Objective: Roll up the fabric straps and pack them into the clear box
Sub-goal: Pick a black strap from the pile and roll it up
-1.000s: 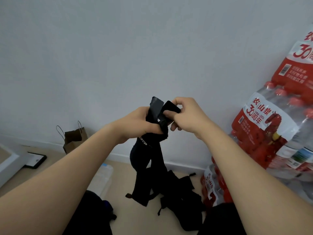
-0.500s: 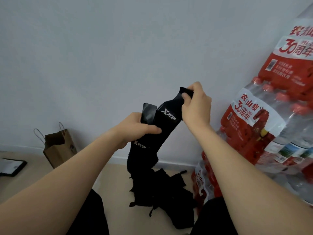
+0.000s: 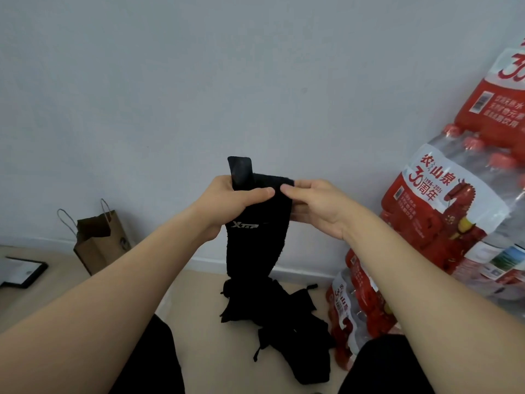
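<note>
I hold a black fabric strap [image 3: 255,245] with a white logo up in front of the wall. My left hand [image 3: 235,200] grips its top left, where a smooth black tab sticks up. My right hand [image 3: 315,206] pinches the top right edge, thumb nearly touching the left thumb. The strap hangs straight down to a pile of more black straps [image 3: 287,328] on the floor. A faint pale patch behind my left forearm may be the clear box; I cannot tell.
Shrink-wrapped packs of red-labelled water bottles [image 3: 454,223] are stacked at the right, close to my right arm. A brown paper bag [image 3: 99,240] stands by the wall at the left, a dark flat frame [image 3: 22,271] lies further left. My dark-clothed knees fill the bottom.
My right hand came down from its raised position to level with the left, so the strap's top edge now runs flat between both hands. The view shifted slightly.
</note>
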{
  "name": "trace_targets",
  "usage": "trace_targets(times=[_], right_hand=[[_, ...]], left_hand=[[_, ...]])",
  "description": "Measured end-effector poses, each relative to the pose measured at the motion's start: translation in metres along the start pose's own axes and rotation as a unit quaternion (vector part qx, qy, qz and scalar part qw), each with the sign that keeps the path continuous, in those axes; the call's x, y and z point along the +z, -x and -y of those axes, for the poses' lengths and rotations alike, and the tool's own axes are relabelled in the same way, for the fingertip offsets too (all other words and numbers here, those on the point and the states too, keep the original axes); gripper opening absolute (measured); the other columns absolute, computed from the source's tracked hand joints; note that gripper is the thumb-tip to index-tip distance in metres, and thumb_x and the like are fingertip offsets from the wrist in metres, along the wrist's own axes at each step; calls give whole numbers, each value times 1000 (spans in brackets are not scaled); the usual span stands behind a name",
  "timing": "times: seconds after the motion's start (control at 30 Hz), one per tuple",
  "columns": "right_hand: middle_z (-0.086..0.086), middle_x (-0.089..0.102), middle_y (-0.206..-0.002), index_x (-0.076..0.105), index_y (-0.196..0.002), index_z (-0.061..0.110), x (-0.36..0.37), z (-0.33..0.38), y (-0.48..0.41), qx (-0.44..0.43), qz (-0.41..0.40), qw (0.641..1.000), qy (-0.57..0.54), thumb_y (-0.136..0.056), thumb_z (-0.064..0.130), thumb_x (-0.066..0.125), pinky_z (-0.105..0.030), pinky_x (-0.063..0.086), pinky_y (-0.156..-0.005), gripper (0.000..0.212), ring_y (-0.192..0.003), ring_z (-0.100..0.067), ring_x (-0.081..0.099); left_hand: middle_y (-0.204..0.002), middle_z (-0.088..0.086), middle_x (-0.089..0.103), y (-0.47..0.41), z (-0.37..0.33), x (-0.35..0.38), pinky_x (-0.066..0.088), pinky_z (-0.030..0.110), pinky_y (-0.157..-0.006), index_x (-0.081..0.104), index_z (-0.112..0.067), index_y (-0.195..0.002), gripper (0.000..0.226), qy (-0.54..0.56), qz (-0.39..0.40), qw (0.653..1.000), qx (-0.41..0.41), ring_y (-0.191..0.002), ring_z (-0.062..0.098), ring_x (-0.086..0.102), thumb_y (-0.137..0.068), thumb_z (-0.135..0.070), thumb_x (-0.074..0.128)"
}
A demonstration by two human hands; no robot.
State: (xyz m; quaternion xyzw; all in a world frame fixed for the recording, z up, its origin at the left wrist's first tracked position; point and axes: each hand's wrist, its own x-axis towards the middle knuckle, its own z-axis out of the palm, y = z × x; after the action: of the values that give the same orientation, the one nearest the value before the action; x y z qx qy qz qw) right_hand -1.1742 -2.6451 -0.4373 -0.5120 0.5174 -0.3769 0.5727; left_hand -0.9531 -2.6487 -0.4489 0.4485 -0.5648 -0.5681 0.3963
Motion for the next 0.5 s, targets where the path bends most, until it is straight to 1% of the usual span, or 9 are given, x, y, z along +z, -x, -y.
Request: trace_targets(times=[0.07, 0.13, 0.2, 0.27, 0.3, 0.37, 0.43, 0.47, 0.5], right_hand=[[-10, 81, -105, 73, -117, 14, 3, 0, -6, -36, -41, 998, -12, -108, 11, 62, -38, 65, -81, 14, -89, -24, 79], [-9, 82, -102, 73, -119, 24, 5, 0, -8, -59, -74, 995, 29, -107, 7, 56, -40, 63, -75, 26, -86, -27, 78], [-8, 83, -99, 73, -122, 30, 4, 1, -8, -94, -91, 987, 92, -107, 6, 52, -38, 63, -74, 35, -86, -30, 80], [-2, 84, -97, 73, -123, 35, 4, 2, -4, -119, -94, 980, 132, -109, 9, 52, -34, 65, -73, 36, -86, -25, 82], [-1, 84, -96, 74, -122, 36, 4, 1, -4, -128, -93, 978, 139, -110, 10, 53, -33, 65, -73, 35, -86, -23, 82], [-1, 84, -99, 75, -121, 37, 5, 1, -5, -135, -70, 979, 139, -110, 15, 57, -35, 67, -80, 30, -90, -24, 83], [-4, 84, -105, 75, -121, 33, 7, 2, -5, -110, -37, 988, 99, -102, 33, 71, -42, 66, -88, 19, -98, -28, 82], [-5, 83, -109, 72, -124, 29, 6, 1, -6, -83, -22, 993, 78, -93, 44, 80, -43, 65, -91, 35, -101, -27, 81], [-5, 83, -112, 71, -126, 25, 5, 0, -6, -50, -3, 996, 67, -83, 48, 88, -43, 65, -93, 52, -104, -26, 81]], left_hand=[[-103, -2, 84, -1, 2, -2, 59, 21, -77, 82, -20, -108, 30, -29, -17, 999, -4, -95, 11, 80, -86, -40, 90], [-99, -5, 84, -2, 3, -4, 55, 14, -67, 81, -21, -106, 35, -79, -34, 996, -9, -86, 2, 78, -89, -51, 84], [-97, -8, 84, -2, 2, -5, 52, 18, -68, 80, -22, -107, 43, -94, -40, 994, -27, -80, -2, 75, -92, -62, 75], [-100, -7, 84, -3, -1, -6, 51, 24, -74, 81, -21, -109, 48, -79, -30, 995, -43, -80, 3, 73, -92, -66, 72], [-101, -6, 84, -3, -1, -6, 51, 25, -74, 82, -21, -110, 47, -72, -20, 996, -50, -80, 5, 73, -92, -64, 74], [-102, -3, 84, -3, -1, -6, 54, 22, -67, 82, -19, -111, 35, -56, -6, 997, -61, -74, 8, 72, -92, -48, 81], [-96, 0, 84, -3, 0, -4, 53, 19, -56, 83, -17, -107, 20, -38, -30, 998, -49, -69, 11, 71, -92, -30, 84], [-92, 0, 84, -3, 0, -2, 54, 20, -54, 83, -17, -104, 14, -22, -53, 998, -30, -67, 12, 73, -92, -23, 84], [-89, 1, 83, -3, -1, 0, 56, 21, -54, 83, -17, -101, 8, 2, -77, 997, -5, -68, 14, 76, -93, -18, 84]])
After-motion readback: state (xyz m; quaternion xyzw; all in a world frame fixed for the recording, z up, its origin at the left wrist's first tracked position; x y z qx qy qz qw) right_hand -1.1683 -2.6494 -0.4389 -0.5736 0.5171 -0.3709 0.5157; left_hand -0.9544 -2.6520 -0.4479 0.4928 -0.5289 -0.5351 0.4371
